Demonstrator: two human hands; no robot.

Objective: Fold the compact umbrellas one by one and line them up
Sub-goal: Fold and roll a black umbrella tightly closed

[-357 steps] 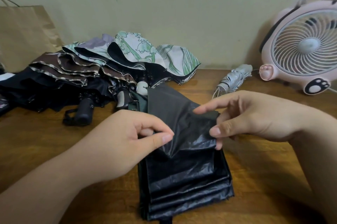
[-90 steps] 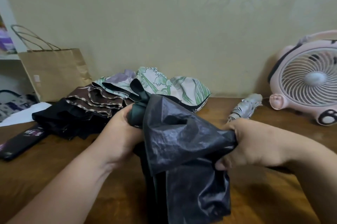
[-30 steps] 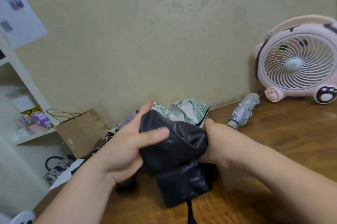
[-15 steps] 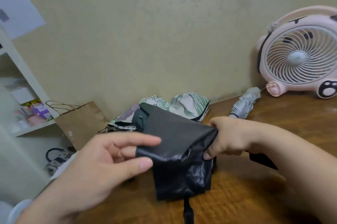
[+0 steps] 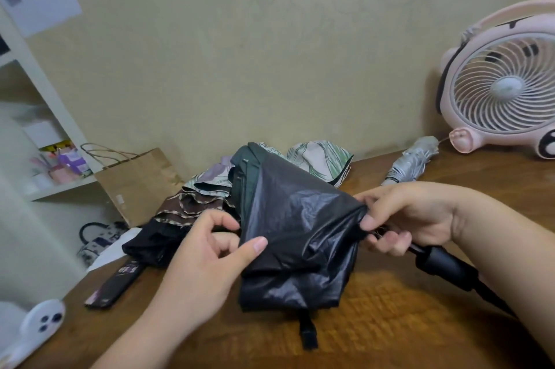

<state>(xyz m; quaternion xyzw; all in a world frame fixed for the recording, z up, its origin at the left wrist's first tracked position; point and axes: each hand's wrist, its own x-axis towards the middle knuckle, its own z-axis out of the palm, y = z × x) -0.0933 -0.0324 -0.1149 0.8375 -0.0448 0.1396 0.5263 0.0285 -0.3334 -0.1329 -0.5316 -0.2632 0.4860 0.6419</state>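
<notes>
A black compact umbrella hangs above the wooden table, its canopy bunched and its strap dangling down. My right hand grips the canopy where it meets the shaft, and the black handle sticks out lower right. My left hand pinches the canopy's left edge between thumb and fingers. Behind lies a pile of unfolded umbrellas: a floral green-white one, a brown one and a black one. A folded silver umbrella lies at the back right.
A pink desk fan stands at the back right by the wall. A brown paper bag leans at the left. A dark flat sleeve lies near the table's left edge, a white phone beyond it. White shelves fill the far left.
My left hand has closed in and taken the canopy's left edge. The umbrella has turned, so its handle now shows at the lower right under my right hand.
</notes>
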